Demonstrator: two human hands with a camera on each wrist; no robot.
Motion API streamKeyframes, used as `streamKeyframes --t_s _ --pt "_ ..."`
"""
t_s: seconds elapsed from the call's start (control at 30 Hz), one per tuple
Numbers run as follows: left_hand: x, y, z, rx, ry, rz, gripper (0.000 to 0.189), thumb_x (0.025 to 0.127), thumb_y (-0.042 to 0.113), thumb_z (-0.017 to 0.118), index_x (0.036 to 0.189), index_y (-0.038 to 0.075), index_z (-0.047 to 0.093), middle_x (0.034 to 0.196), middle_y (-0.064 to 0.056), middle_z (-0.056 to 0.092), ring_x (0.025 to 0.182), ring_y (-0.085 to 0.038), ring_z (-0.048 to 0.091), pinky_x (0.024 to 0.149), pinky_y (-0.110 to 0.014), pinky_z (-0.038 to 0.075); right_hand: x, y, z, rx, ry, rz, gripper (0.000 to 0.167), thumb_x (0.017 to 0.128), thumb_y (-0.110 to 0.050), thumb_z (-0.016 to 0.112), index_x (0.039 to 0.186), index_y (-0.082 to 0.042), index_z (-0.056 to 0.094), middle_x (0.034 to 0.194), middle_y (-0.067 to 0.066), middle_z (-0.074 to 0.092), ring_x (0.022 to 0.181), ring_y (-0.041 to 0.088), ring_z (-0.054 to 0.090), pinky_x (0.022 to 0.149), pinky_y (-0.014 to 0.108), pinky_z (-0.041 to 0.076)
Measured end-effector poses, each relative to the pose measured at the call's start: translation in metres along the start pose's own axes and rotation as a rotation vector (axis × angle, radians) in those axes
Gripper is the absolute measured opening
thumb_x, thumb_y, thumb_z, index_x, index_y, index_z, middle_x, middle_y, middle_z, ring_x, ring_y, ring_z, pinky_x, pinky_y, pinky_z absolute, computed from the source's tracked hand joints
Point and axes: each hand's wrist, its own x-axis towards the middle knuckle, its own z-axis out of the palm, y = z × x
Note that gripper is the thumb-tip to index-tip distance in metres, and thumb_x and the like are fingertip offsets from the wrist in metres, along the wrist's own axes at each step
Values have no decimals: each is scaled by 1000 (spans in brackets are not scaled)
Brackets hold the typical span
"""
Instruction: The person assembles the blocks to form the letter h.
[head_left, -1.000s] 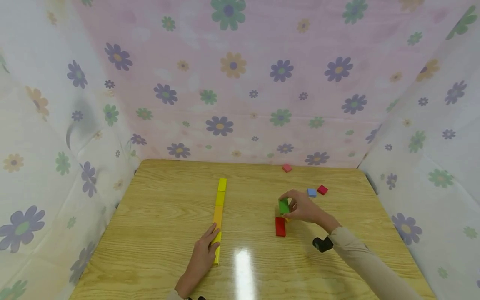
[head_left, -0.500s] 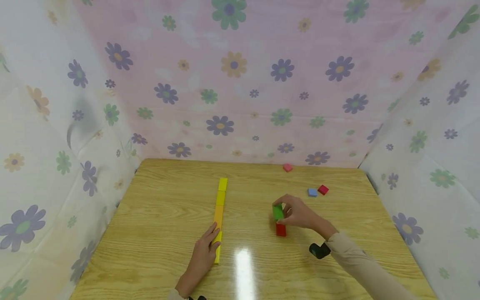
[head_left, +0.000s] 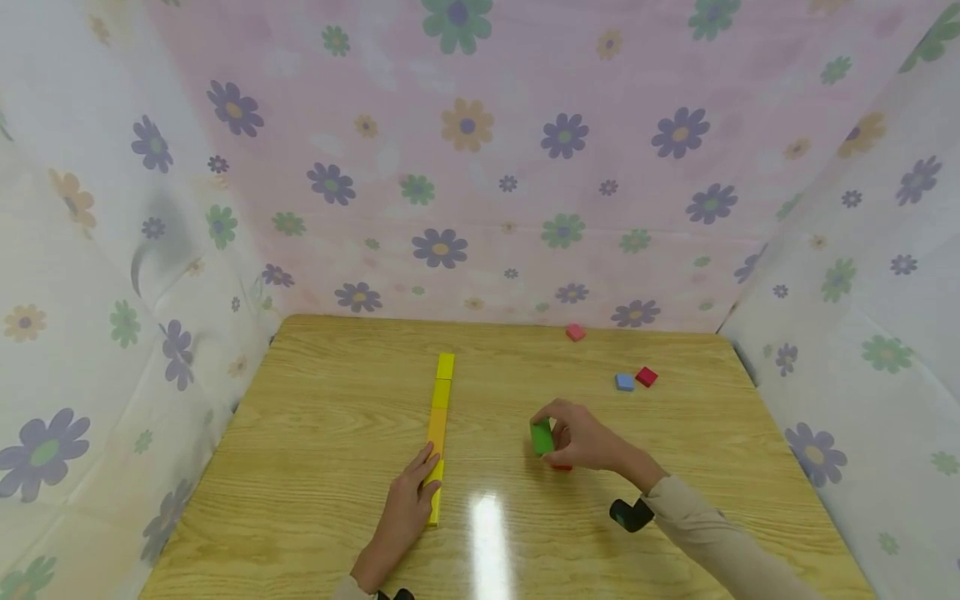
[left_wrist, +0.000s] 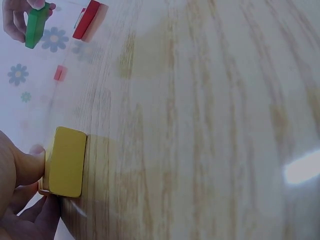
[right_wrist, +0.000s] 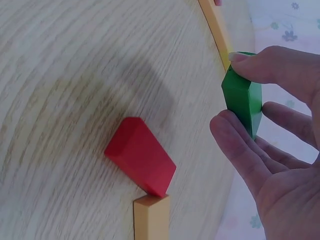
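A straight row of yellow and orange blocks lies end to end on the table. Against its near part rests my left hand, fingers and thumb on the yellow end block. My right hand pinches a green block between thumb and fingers, held off the table, between the row and a red block. The hand covers most of that red block in the head view. In the right wrist view, a light orange block touches the red block's end.
Farther back on the wooden table lie a blue block, a small red block and a pink block. Flowered cloth walls off the back and both sides.
My right hand has carried the green block left and slightly nearer, from behind the red block to its left side. The left hand stays in place on the row.
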Motion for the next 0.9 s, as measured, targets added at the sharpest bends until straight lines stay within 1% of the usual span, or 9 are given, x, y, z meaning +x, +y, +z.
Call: streamKeyframes --t_s 0.07,0.2,0.37,0.43,0.6,0.83,0.9 --pt "0 0 0 5 -1 -3 43 88 -7 61 128 -14 49 143 -25 38 125 -42 42 94 -41 47 -1 -2 2 0 -7 4 46 78 -8 77 119 -3 58 112 11 53 77 23 62 62 25 56" --pt "0 -1 1 9 -2 -10 43 88 -7 61 129 -13 49 143 -24 38 126 -41 42 94 -41 46 -2 -5 8 -30 -8 -5 47 77 -10 78 119 -3 58 111 10 54 77 23 61 64 30 57" --pt "1 0 1 4 2 -13 44 87 -7 61 129 -13 49 143 -24 38 125 -41 43 94 -40 47 -2 -7 14 -49 -11 -23 47 77 -11 79 118 -3 59 110 8 53 76 17 60 64 27 56" --pt "1 0 1 0 4 -13 44 87 -7 61 128 -13 50 143 -24 38 125 -41 43 93 -40 47 -3 -7 17 -43 -12 -29 47 76 -11 80 118 -3 59 109 7 53 75 16 59 62 23 55" --pt "1 0 1 1 7 -12 44 87 -6 62 128 -13 50 143 -24 38 125 -40 43 93 -39 47 -4 -8 25 -20 -18 -36 48 76 -12 80 118 -2 59 107 6 53 74 16 59 60 22 56" --pt "1 -3 1 4 3 -9 43 87 -6 62 128 -13 50 143 -24 38 125 -41 43 93 -40 47 -6 -9 40 34 -42 -11 47 76 -12 80 118 -5 58 108 5 52 76 15 60 64 22 56" --pt "1 -3 1 1 1 -10 43 87 -7 61 128 -13 50 143 -25 38 125 -41 43 93 -39 47 -7 -9 44 44 -40 -19 47 76 -11 80 117 -4 58 109 6 52 75 15 60 64 21 57"
